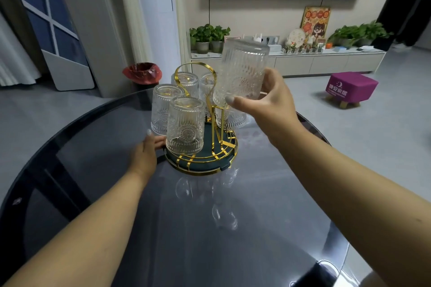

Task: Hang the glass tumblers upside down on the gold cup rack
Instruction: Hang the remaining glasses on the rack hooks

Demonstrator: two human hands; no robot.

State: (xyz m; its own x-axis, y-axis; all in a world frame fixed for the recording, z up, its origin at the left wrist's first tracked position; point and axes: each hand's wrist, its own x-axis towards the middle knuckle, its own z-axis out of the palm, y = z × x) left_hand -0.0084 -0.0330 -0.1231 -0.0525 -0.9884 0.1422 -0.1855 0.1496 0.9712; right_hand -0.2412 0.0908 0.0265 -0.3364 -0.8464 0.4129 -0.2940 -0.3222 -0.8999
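Nearest, on the dark glass tabletop [210, 228], the left hand [144, 156] rests against the rim of the gold cup rack [205, 161], fingers [158, 141] fairly straight, and it should go on bracing that base so nothing spins or tips. Just beyond, the right hand [265, 105] grips an inverted glass tumbler [242, 74] held tilted above the rack's right side, thumb and fingers curled round its lower wall; I'd level it, line its mouth over a free gold prong, then lower slowly, clear of the hung tumblers [184, 126] behind and beside it
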